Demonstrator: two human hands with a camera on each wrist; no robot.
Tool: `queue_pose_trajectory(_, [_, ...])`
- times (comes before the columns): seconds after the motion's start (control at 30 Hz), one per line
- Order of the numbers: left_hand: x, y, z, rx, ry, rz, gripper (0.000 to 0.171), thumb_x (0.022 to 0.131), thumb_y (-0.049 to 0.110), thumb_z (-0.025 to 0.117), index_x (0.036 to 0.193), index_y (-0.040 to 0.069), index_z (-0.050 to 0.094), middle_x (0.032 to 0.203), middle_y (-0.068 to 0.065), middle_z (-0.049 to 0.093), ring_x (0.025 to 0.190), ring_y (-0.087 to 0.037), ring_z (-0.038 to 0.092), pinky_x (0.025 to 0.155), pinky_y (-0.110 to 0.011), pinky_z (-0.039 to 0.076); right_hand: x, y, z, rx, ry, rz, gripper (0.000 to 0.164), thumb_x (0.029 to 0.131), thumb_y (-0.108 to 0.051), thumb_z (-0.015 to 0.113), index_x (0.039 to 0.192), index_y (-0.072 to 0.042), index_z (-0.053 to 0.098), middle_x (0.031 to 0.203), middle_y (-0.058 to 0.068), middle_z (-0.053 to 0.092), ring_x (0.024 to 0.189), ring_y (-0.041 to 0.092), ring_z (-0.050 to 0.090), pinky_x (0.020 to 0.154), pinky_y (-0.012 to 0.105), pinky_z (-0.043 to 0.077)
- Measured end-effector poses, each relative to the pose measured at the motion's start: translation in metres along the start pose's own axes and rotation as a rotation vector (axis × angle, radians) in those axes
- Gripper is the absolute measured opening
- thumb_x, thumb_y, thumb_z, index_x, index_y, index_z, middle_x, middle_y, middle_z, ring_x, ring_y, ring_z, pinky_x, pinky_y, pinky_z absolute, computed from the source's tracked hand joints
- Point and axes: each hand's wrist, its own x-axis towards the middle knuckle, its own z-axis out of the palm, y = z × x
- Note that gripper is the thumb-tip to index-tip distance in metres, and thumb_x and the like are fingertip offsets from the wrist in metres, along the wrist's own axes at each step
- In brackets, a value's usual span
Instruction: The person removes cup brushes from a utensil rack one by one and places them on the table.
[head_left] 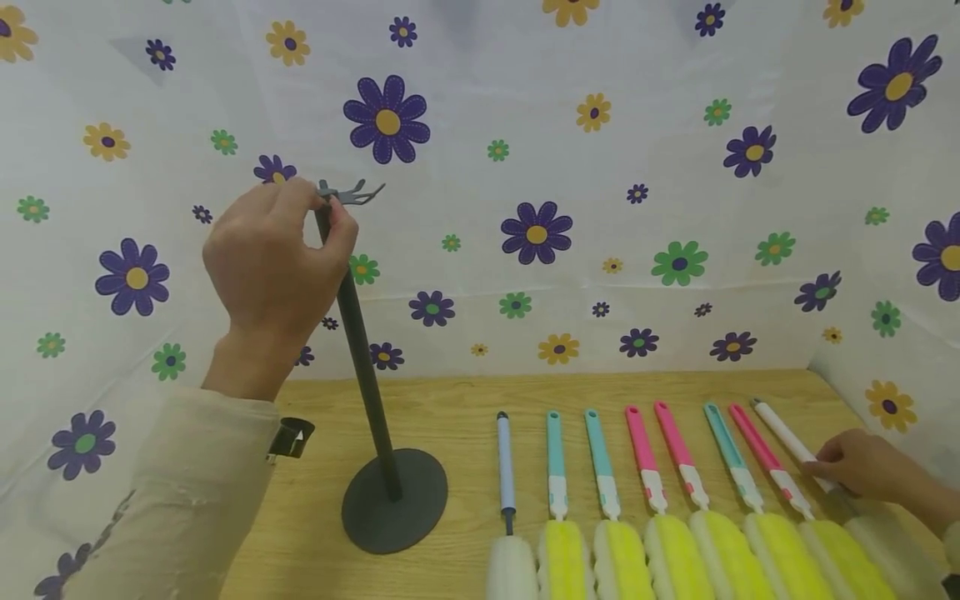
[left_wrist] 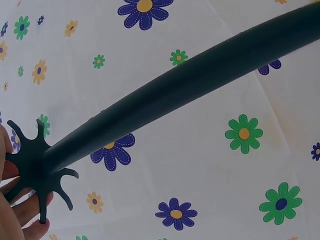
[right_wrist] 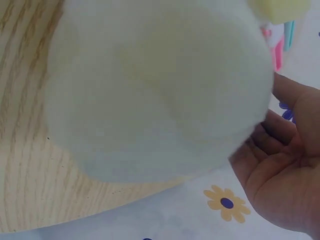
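Note:
My left hand [head_left: 273, 242] pinches the hooked top [head_left: 358, 197] of a dark stand between thumb and fingers. Its pole [head_left: 362, 358] leans slightly and runs down to a round flat base [head_left: 397, 525] on the table. Curved prongs of the rack [left_wrist: 37, 165] spread around the pole's end in the left wrist view, with fingers behind them. At the far right, my right hand [head_left: 870, 467] grips the white handle of a sponge bottle brush [head_left: 783, 429]. The brush's pale, rounded sponge head [right_wrist: 155, 95] fills much of the right wrist view, hiding part of the fingers.
Several more bottle brushes lie side by side left of my right hand: a blue-handled one [head_left: 506, 467], teal ones [head_left: 555, 450] and pink ones [head_left: 645, 450] with yellow-and-white sponge heads. A flower-printed cloth [head_left: 465, 192] hangs behind the wooden table [head_left: 450, 417].

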Motion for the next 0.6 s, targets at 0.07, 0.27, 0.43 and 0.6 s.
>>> queue_pose_trajectory(0.07, [0.001,0.001,0.0,-0.002,-0.022,-0.02,0.031,0.082,0.026,0.05,0.083,-0.002,0.063,0.074,-0.016,0.064,0.057,-0.031,0.052,0.052,-0.041,0.039,0.001,-0.001,-0.002,-0.003,-0.015,0.006,0.034,0.087,-0.034,0.051,0.07,-0.007,0.062,0.052,-0.003,0.046,0.047,0.01,0.04,0.046,0.026,0.036])
queue_pose_trajectory(0.27, [0.0,0.0,0.001,-0.035,-0.072,-0.03,0.036,0.08,0.03,0.053,0.094,-0.002,0.06,0.085,-0.016,0.064,0.072,-0.033,0.055,0.075,-0.046,0.041,0.004,-0.007,-0.015,-0.041,-0.01,-0.005,0.054,0.09,-0.042,0.041,0.097,0.009,0.057,0.084,0.012,0.061,0.075,0.03,0.057,0.064,0.044,0.045])
queue_pose_trajectory(0.43, [-0.008,0.0,0.0,-0.034,-0.055,0.028,0.046,0.079,0.036,0.047,0.107,0.0,0.056,0.106,-0.014,0.058,0.103,-0.03,0.049,0.092,-0.042,0.03,0.006,-0.025,-0.019,0.002,0.053,-0.065,0.061,0.092,-0.042,0.035,0.116,0.013,0.044,0.107,0.033,0.051,0.093,0.048,0.049,0.07,0.053,0.042])
queue_pose_trajectory(0.6, [-0.028,0.021,-0.003,-0.06,0.14,0.114,0.042,0.077,0.033,0.047,0.107,0.004,0.052,0.122,-0.011,0.05,0.113,-0.027,0.042,0.097,-0.044,0.023,0.013,-0.056,-0.011,0.065,0.167,-0.109,0.065,0.092,-0.043,0.034,0.129,0.011,0.03,0.126,0.037,0.031,0.108,0.055,0.033,0.078,0.063,0.032])
